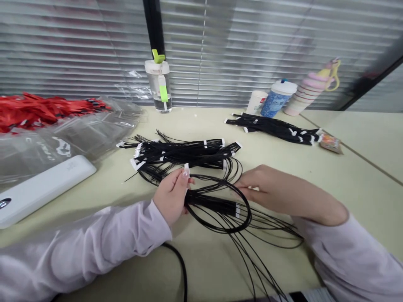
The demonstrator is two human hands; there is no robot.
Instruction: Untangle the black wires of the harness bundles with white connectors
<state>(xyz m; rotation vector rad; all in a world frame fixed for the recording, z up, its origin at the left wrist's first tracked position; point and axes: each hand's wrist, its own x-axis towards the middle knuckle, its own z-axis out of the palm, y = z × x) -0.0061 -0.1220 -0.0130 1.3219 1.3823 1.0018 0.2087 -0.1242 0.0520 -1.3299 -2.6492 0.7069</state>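
Note:
My left hand is closed round one side of a coiled black cable. A small white connector sticks up by its thumb. At the coil's right side, my right hand has its fingers pinched against the black strands; the fingertips are partly hidden. Under the coil lies a flat bundle of black wires with a white end, and loose thin wires fan out to the right and toward me. Just beyond my hands is a pile of black wire harnesses with white connectors.
Another pile of black harnesses lies at the back right beside a small packet. A clear bottle, a paper cup, a blue cup and a striped bottle line the blinds. A white power bank, plastic bags and red strips occupy the left.

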